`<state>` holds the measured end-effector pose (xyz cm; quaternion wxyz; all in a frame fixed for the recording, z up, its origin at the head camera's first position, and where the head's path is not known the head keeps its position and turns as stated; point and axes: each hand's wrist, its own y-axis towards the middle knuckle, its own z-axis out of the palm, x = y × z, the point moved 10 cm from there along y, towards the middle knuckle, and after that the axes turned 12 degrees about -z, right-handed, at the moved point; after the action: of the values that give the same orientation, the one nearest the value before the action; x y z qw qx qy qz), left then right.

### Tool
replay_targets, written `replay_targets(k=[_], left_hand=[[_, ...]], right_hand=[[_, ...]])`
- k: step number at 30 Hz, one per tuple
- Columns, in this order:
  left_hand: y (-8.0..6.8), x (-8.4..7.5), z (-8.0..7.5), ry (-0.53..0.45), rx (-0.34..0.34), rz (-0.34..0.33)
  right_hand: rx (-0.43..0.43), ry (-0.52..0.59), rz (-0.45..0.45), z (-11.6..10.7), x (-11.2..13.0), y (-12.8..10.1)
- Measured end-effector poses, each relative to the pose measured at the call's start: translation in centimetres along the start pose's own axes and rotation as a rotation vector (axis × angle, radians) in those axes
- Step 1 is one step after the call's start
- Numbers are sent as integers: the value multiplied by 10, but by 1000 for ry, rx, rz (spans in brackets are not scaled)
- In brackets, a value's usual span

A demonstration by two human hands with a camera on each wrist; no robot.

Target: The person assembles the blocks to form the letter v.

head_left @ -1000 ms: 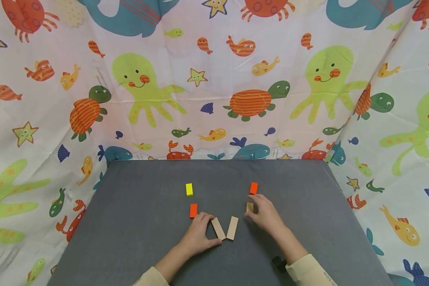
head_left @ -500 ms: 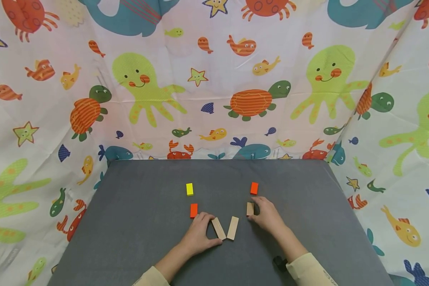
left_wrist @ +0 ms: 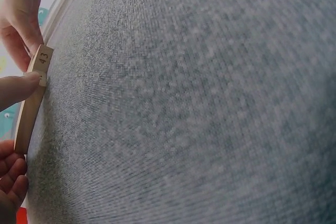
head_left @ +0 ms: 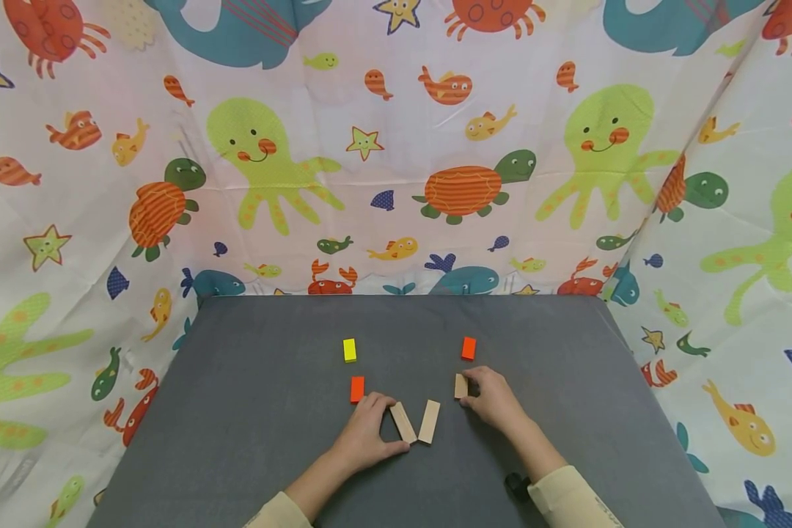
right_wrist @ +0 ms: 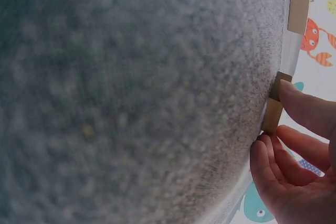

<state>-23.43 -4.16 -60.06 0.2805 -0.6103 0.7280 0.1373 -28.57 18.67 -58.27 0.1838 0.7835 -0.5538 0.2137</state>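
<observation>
In the head view my left hand (head_left: 364, 434) holds a plain wooden block (head_left: 403, 423) by its two ends, thumb at the near end and fingers at the far one. A second plain block (head_left: 429, 422) slants beside it, the pair forming a V with near ends together. My right hand (head_left: 496, 400) pinches a shorter-looking wooden block (head_left: 460, 386) lengthwise. The right wrist view shows that block (right_wrist: 272, 115) between thumb and fingertips. In the left wrist view, the number 43 is on a wooden block end (left_wrist: 43, 59) by the left thumb.
An orange block (head_left: 357, 389) lies just beyond my left fingers, with a yellow block (head_left: 350, 350) farther back. Another orange block (head_left: 468, 348) lies beyond my right hand. Everything rests on a grey cloth-covered table (head_left: 270, 367), backed by a sea-animal curtain (head_left: 383, 198).
My right fingers have drawn back from beside the far orange block and closed on the far end of the wooden block. My left hand stays put.
</observation>
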Motion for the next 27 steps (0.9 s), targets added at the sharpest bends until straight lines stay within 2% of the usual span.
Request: replay_targets(k=[12, 27], left_hand=[[0, 0, 1, -3, -3, 1], [2, 3, 3, -1, 10, -15]], right_hand=[[-40, 39, 15, -3, -1, -1], [-57, 59, -6, -7, 11, 4]])
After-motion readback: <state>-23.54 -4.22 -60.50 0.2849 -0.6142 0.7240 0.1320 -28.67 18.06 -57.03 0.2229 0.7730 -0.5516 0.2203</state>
